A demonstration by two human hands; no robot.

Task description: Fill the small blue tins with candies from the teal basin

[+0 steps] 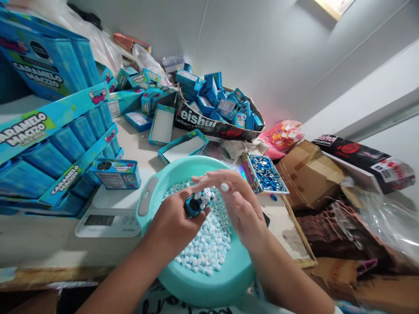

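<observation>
The left hand (pixel 173 222) is curled tight around a small blue box (pixel 195 205), holding it over the teal basin (pixel 196 279) of white and pale blue candies (pixel 206 248). The right hand (pixel 235 205) hovers beside it, fingers loosely spread, fingertips at the box's candy-heaped top with 1 white candy (pixel 224 187) on a finger. A scale (pixel 108 218) sits on the counter (pixel 39 244) left of the basin, carrying another box (pixel 116 173).

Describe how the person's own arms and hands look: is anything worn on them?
Both forearms are bare, with no sleeves visible. The left hand and the right hand wear no gloves, and no rings, watch or bracelet can be seen. The fingernails look short and unpainted.
</observation>
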